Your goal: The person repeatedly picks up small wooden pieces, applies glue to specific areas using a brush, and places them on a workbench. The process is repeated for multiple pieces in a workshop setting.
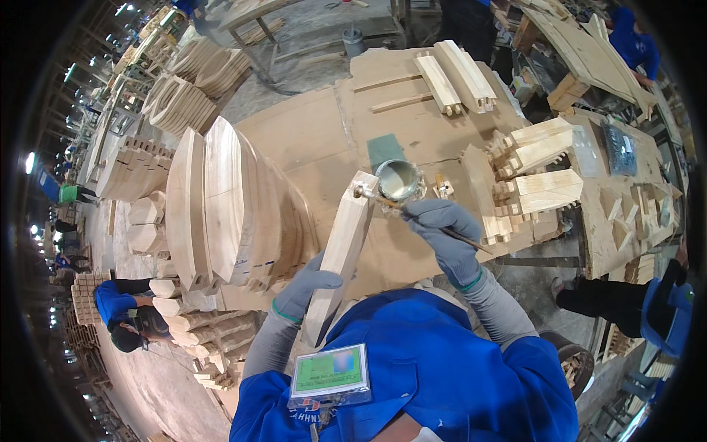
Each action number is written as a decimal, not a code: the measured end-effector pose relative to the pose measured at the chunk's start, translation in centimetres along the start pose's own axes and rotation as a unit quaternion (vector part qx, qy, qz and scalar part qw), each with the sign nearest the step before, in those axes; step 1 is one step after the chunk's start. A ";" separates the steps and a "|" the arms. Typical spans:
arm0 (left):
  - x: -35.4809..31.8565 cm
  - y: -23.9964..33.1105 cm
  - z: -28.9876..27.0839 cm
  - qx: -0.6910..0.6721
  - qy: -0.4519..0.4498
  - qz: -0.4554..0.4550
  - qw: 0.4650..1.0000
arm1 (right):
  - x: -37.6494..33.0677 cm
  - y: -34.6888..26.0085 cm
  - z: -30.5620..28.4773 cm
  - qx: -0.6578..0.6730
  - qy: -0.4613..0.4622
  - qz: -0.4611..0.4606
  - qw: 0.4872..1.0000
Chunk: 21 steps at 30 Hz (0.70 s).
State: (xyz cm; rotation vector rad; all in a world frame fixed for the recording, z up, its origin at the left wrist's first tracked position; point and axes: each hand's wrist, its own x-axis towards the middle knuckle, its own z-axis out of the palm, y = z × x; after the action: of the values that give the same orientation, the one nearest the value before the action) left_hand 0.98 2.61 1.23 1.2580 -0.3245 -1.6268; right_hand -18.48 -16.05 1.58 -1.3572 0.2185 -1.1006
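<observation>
- brushwork at the tip: our right hand is pinching the brush against the wooden piece, beside the glue tin
- our left hand is gripping it mid-length, tilted over the workbench
- we are judging that a thin, even coat works best

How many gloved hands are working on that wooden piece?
2. The left hand grips the long wooden block near its lower end; the right hand holds a thin brush to the block's top, beside the glue tin.
</observation>
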 end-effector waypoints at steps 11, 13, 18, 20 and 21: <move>0.1 -1.0 -1.4 0.035 -0.003 0.000 0.999 | 1.6 1.9 -0.3 0.019 0.091 0.046 0.995; 0.2 -1.2 -2.0 0.014 0.006 -0.006 1.000 | 2.4 3.2 -1.9 0.003 0.118 0.104 0.988; 0.1 0.2 -1.0 -0.045 0.102 -0.054 0.992 | 3.4 6.8 -6.2 -0.332 -0.003 0.080 0.940; -0.1 0.7 0.3 -0.049 0.130 -0.028 0.990 | 2.9 8.1 -6.6 -0.403 -0.028 0.048 0.914; -0.3 0.9 0.7 -0.051 0.147 -0.013 0.988 | 2.7 8.7 -6.4 -0.373 -0.017 0.068 0.925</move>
State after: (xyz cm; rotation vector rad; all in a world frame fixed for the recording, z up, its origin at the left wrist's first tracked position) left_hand 0.89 2.17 2.32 1.4051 -0.0415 -1.4348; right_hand -17.19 -23.80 -6.38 -1.9945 0.7519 -0.9011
